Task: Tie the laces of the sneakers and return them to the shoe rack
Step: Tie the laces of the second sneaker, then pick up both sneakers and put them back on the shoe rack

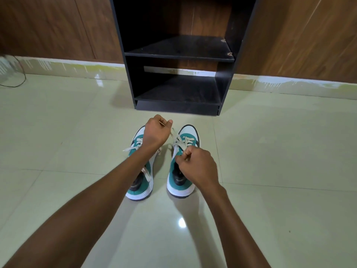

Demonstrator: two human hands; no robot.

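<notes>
Glossy tiled floor (77,151), black shoe rack (179,55) set against wood-panelled wall | two teal-and-white sneakers (180,182) placed side by side just before rack, toes toward it | left hand (156,133) fingers pinched on lace (174,139) of right-side sneaker | right hand (197,167) fingers closed on same shoe's lace | left-side sneaker's laces seen loose.

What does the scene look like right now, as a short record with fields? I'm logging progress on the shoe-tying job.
setting: glossy tiled floor by a wood-panelled wall
shoe rack: black, both visible shelves bare
right sneaker: on floor, laces being worked
left sneaker: on floor, laces loose
left hand: pinching one lace end, pulled up toward the rack
right hand: pinching the other lace end over the right sneaker
progress: no finished bow visible; neither sneaker on the rack
</notes>
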